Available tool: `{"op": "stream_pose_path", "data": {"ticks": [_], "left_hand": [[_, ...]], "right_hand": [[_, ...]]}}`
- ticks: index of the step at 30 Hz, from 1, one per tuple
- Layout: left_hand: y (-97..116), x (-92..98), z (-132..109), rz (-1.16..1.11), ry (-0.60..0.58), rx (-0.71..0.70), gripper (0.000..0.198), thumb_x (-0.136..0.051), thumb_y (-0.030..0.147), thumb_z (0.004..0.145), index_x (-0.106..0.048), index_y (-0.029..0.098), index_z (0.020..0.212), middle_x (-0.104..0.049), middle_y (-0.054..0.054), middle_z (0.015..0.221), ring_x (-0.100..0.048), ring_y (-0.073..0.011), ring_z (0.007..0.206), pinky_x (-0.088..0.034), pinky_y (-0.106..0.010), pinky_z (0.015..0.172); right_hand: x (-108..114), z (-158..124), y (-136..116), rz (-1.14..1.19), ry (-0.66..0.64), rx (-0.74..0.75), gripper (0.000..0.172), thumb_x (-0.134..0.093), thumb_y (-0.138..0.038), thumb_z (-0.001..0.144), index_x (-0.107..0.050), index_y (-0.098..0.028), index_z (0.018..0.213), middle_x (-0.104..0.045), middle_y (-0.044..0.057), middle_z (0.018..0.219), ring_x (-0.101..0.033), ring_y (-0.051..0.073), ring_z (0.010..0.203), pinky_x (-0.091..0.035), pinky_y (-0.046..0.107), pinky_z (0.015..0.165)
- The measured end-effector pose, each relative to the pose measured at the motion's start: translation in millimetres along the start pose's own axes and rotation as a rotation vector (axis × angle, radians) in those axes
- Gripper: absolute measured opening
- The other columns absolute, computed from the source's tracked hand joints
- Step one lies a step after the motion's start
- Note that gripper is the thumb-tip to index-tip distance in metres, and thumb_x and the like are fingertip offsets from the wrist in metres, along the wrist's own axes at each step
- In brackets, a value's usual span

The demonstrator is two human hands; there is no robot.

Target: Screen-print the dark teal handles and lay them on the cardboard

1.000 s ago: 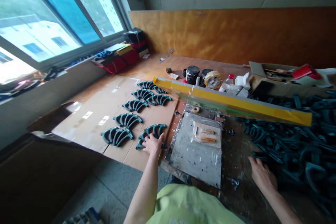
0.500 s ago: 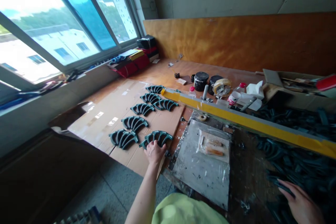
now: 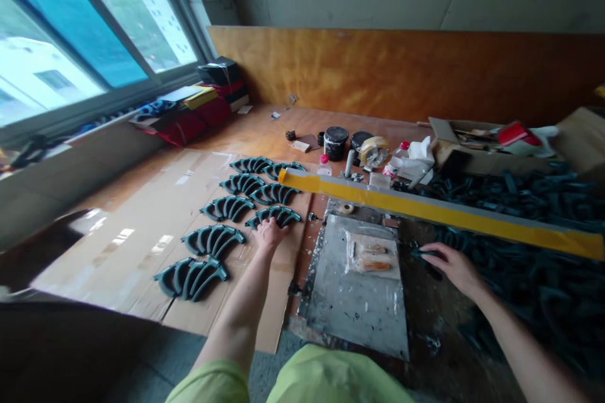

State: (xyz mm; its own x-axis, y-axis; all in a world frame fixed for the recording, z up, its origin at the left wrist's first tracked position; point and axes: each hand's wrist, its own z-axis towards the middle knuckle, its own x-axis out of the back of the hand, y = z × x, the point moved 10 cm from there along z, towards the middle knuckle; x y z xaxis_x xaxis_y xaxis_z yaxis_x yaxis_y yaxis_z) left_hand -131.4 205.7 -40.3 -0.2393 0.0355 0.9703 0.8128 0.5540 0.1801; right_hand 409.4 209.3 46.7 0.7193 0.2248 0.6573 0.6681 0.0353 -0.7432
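Observation:
My left hand (image 3: 268, 234) grips the near edge of a dark green fan-shaped ribbed piece (image 3: 278, 216) that lies on the cardboard sheet (image 3: 137, 201). More such pieces lie in two rows beside it; the nearest fan-shaped piece (image 3: 191, 278) is at the sheet's front. To the right, my right hand (image 3: 449, 264) is closed in a pinch on a small dark part (image 3: 425, 254), whose shape I cannot make out. That hand is just right of a grey metal plate (image 3: 354, 302), which bears a clear-wrapped pad (image 3: 373, 255).
A long yellow-taped bar (image 3: 439, 211) crosses the bench to the right. Heaped dark green parts (image 3: 543, 289) fill the right side. Black tubs (image 3: 336, 143), a tape roll (image 3: 374, 151) and bottles stand behind the bar. A cardboard box (image 3: 482, 167) is at the back right.
My view has swung right. My left hand and its fan-shaped piece have moved farther up the cardboard, beside the other pieces. My right hand has moved left and forward from the heap toward the plate.

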Motion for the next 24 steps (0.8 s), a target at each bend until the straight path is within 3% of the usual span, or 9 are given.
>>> {"op": "stream_pose_path", "data": {"ticks": [4, 7, 9, 13, 15, 17, 21, 24], "left_hand": [[0.0, -8.8, -0.8, -0.011, 0.021, -0.040, 0.061, -0.054, 0.053, 0.081, -0.055, 0.014, 0.128, -0.052, -0.022, 0.134, -0.047, -0.0397, 0.123, -0.037, -0.052, 0.097], [0.0, -8.1, -13.0, -0.059, 0.136, -0.108, 0.065, -0.048, 0.050, 0.087, -0.042, 0.016, 0.141, -0.038, -0.021, 0.149, -0.033, -0.0388, 0.136, -0.032, -0.054, 0.104], [-1.0, -5.1, -22.5, -0.125, 0.221, -0.161, 0.062, -0.048, 0.049, 0.088, -0.043, 0.016, 0.141, -0.038, -0.021, 0.149, -0.031, -0.0375, 0.138, -0.030, -0.053, 0.107], [-3.6, 9.7, -39.9, -0.364, 0.316, -0.260, 0.054, -0.056, 0.042, 0.084, -0.052, 0.014, 0.130, -0.048, -0.022, 0.140, -0.040, -0.0343, 0.135, -0.034, -0.049, 0.108], [-2.6, 28.1, -48.8, -0.506, 0.357, -0.275, 0.050, -0.058, 0.041, 0.082, -0.056, 0.013, 0.124, -0.052, -0.022, 0.136, -0.044, -0.0339, 0.132, -0.035, -0.048, 0.108], [6.2, 51.9, -57.5, -0.640, 0.356, -0.268, 0.046, -0.060, 0.042, 0.081, -0.059, 0.015, 0.118, -0.057, -0.020, 0.130, -0.049, -0.0327, 0.127, -0.036, -0.047, 0.107], [57.8, 106.7, -76.6, -1.126, 0.146, -0.240, 0.050, -0.058, 0.053, 0.082, -0.058, 0.020, 0.120, -0.069, -0.009, 0.099, -0.066, -0.0216, 0.092, -0.050, -0.037, 0.088], [117.4, 150.4, -99.7, -1.545, -0.070, -0.294, 0.052, -0.051, 0.063, 0.084, -0.058, 0.020, 0.112, -0.061, 0.002, 0.064, -0.059, -0.0123, 0.056, -0.051, -0.025, 0.064]], "right_hand": [[-73.7, 28.8, -84.0, -0.030, -0.296, 0.233, 0.027, -0.056, -0.043, 0.084, -0.070, -0.020, 0.082, -0.070, 0.005, 0.090, -0.063, 0.022, 0.089, -0.046, 0.034, 0.086], [-126.4, 42.2, -111.4, -0.082, -0.488, 0.302, 0.014, -0.060, -0.028, 0.082, -0.071, -0.018, 0.080, -0.069, 0.002, 0.083, -0.062, 0.018, 0.083, -0.046, 0.030, 0.080], [-149.1, 49.5, -118.1, -0.120, -0.525, 0.318, 0.009, -0.065, -0.019, 0.078, -0.073, -0.018, 0.080, -0.068, 0.001, 0.083, -0.063, 0.017, 0.082, -0.046, 0.028, 0.079], [-150.6, 57.6, -115.4, -0.229, -0.283, 0.273, 0.024, -0.068, -0.007, 0.073, -0.075, -0.018, 0.093, -0.068, 0.006, 0.102, -0.064, 0.018, 0.091, -0.049, 0.030, 0.086], [-142.4, 48.2, -114.4, -0.294, -0.131, 0.292, 0.031, -0.065, -0.010, 0.079, -0.072, -0.019, 0.107, -0.066, 0.008, 0.116, -0.063, 0.020, 0.104, -0.047, 0.033, 0.094], [-142.7, 30.5, -116.3, -0.367, -0.061, 0.383, 0.041, -0.063, -0.017, 0.085, -0.063, -0.021, 0.126, -0.060, 0.010, 0.132, -0.056, 0.022, 0.120, -0.041, 0.039, 0.105], [-166.9, -6.4, -113.2, -0.513, -0.158, 0.597, 0.067, -0.071, -0.034, 0.082, -0.047, -0.018, 0.141, -0.043, 0.015, 0.148, -0.035, 0.030, 0.140, -0.028, 0.053, 0.115], [-169.6, -25.9, -111.5, -0.524, -0.233, 0.722, 0.061, -0.071, -0.038, 0.082, -0.053, -0.016, 0.136, -0.050, 0.015, 0.143, -0.041, 0.030, 0.136, -0.029, 0.054, 0.114]]}}
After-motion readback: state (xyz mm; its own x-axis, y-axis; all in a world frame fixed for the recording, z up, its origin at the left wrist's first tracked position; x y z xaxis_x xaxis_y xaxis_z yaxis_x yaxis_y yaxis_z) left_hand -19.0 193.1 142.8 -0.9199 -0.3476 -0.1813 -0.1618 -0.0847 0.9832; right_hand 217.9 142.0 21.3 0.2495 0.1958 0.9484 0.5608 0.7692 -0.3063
